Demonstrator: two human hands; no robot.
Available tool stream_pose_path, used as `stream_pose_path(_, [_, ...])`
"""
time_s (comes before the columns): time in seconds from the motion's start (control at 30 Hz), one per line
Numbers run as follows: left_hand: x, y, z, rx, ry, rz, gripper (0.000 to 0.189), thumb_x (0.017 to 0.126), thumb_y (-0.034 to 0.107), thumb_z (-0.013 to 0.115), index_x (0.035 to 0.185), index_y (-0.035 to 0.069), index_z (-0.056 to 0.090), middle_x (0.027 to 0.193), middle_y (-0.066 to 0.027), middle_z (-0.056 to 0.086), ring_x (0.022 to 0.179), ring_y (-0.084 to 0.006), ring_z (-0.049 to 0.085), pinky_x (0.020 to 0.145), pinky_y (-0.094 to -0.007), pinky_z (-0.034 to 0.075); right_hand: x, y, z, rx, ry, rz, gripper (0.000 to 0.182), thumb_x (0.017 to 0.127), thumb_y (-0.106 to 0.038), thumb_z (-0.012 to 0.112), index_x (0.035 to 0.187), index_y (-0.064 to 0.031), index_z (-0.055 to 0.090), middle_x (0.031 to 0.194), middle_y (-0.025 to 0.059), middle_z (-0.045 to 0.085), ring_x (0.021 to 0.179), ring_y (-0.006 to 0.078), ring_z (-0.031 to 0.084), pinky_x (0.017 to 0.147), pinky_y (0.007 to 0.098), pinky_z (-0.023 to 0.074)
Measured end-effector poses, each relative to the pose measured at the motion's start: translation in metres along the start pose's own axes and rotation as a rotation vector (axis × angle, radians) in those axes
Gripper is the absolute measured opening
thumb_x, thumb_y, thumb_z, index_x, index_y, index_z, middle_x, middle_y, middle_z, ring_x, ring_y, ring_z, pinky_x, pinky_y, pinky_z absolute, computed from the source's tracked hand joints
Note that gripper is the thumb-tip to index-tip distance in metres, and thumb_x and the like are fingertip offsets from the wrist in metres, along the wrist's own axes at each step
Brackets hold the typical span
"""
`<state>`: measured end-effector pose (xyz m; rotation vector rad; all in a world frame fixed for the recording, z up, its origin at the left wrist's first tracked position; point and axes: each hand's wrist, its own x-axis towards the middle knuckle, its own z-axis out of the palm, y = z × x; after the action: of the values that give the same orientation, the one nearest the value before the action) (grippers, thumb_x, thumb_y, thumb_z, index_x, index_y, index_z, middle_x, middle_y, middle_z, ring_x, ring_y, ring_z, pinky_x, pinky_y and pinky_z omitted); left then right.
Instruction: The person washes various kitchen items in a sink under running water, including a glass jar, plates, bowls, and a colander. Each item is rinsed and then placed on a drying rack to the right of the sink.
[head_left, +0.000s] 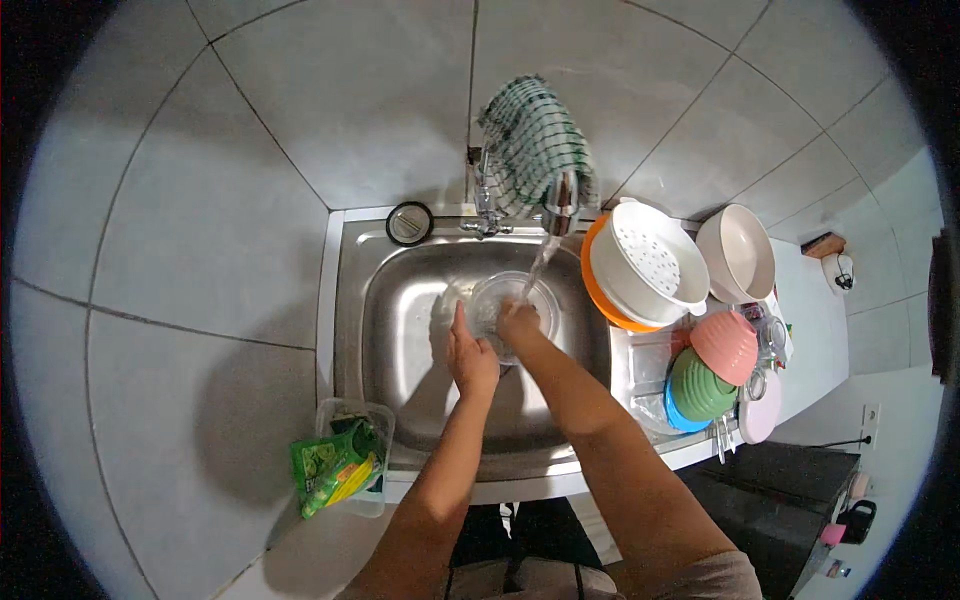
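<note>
A clear round bowl (553, 319) is in the stainless steel sink (405, 390), under a stream of running water (541, 262). My left hand (474, 361) is at the bowl's lower left rim, its fingers stretched along the outside and its thumb near the rim, steadying it. Inside the bowl is my right hand (517, 321), in line with the stream; its fingertips are blurred, and whether they hold anything is not visible. Water falls from the chrome faucet spout (562, 202), and a checked green-and-white cloth (534, 142) drapes over the faucet.
A white colander (652, 255) on an orange dish (592, 281) and a beige bowl (736, 255) stand right of the sink. Pink (724, 346) and green bowls (699, 386) lean nearby. A drain strainer (409, 223) sits at the back left, a plastic tub (382, 427) with a green packet (337, 469) front left.
</note>
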<state>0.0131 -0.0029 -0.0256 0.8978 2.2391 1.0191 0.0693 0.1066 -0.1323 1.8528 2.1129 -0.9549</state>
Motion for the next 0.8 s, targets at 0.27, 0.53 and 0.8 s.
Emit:
stream_pose_path(0.27, [0.01,-0.029,0.019,-0.179,0.086,0.045,0.059,0.073,-0.001,0.041,0.13,0.011,0.031,0.122,-0.0212,0.041,0.113,-0.0355,0.041,0.094,-0.0435,0.033,-0.001,-0.007,0.006,-0.598,-0.211,-0.4,0.05,0.083,-0.029,0.045,0.127,-0.0063,0.038,0.133,0.0162,0.035,0.12,0.0277,0.039,0.093,0.0396,0.0374])
stream_pose_path(0.53, [0.001,-0.013,0.015,-0.172,0.107,0.058,0.057,0.073,0.0,0.042,0.129,0.011,0.034,0.119,-0.0188,0.045,0.11,-0.0358,0.043,0.093,-0.0442,0.033,-0.001,-0.039,-0.026,-0.573,-0.291,-0.329,0.036,0.08,-0.025,0.048,0.11,-0.0065,0.055,0.116,0.0154,0.052,0.109,0.0262,0.05,0.087,0.0376,0.042])
stream_pose_path(0.8, [0.003,-0.016,0.01,-0.082,0.064,-0.032,0.056,0.074,0.003,0.044,0.128,0.014,0.036,0.122,-0.0167,0.044,0.114,-0.0339,0.04,0.094,-0.044,0.031,-0.006,0.004,-0.011,-0.565,0.057,-0.645,0.029,0.077,-0.022,0.052,0.098,-0.0054,0.063,0.104,0.016,0.059,0.099,0.0268,0.057,0.082,0.0381,0.0452])
